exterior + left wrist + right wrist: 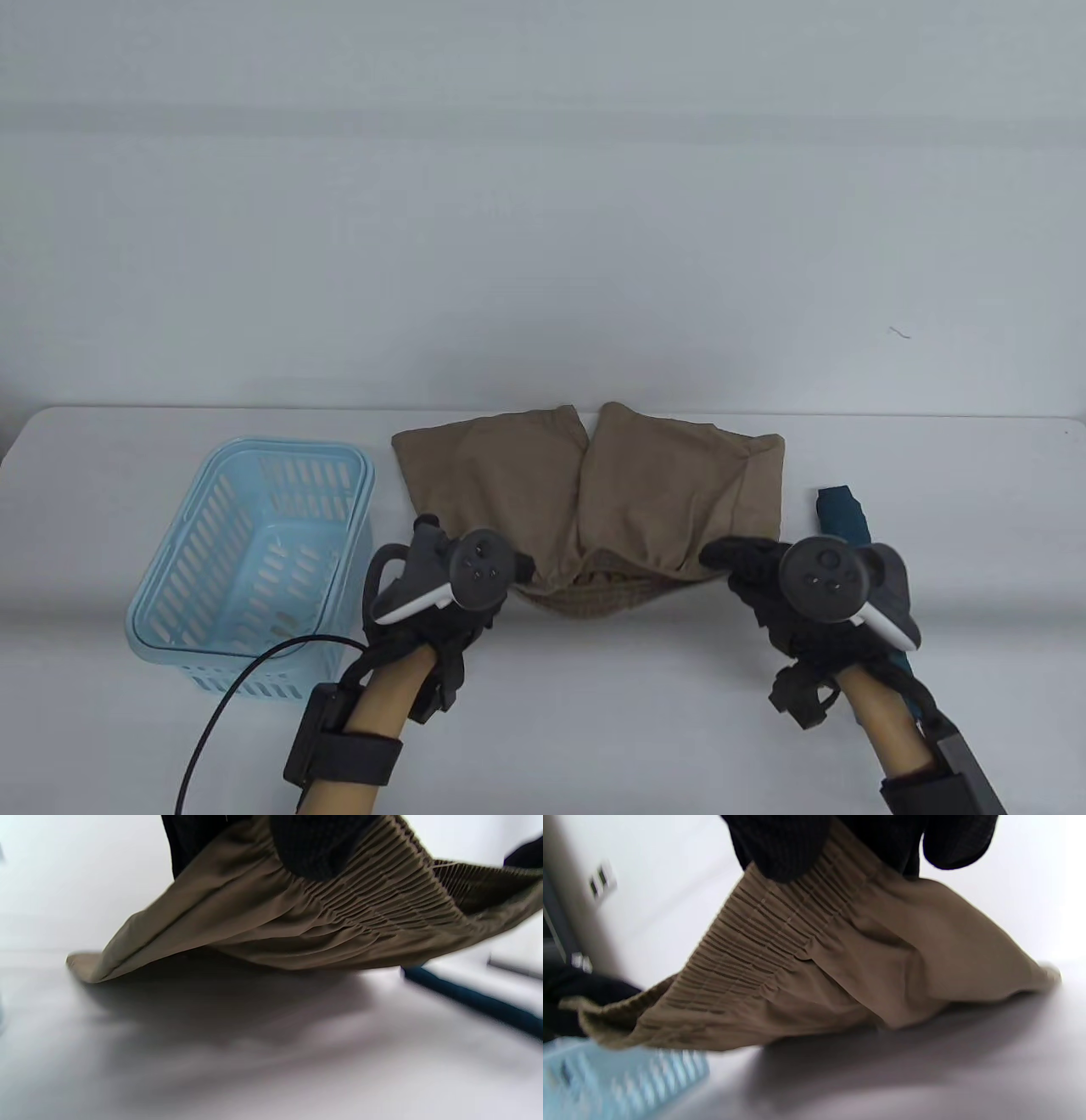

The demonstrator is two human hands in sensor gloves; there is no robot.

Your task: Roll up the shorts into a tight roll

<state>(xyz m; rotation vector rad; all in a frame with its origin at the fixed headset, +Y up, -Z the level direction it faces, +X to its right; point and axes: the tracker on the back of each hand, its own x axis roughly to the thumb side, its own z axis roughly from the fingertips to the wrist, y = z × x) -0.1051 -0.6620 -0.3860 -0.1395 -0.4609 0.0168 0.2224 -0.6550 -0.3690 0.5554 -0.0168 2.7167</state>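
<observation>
Tan shorts [594, 484] lie on the white table, legs pointing away from me, the ribbed waistband [594, 590] nearest me and lifted off the table. My left hand [475, 586] pinches the waistband's left end, seen close in the left wrist view [360, 895]. My right hand [747, 564] pinches the right end, seen in the right wrist view [763, 942]. The leg hems [85, 967] still rest on the table.
A light blue plastic basket [254, 560] stands left of the shorts; it shows in the right wrist view [619, 1077]. A dark teal folded cloth [848, 514] lies to the right under my right hand. A black cable [229, 705] runs by my left wrist.
</observation>
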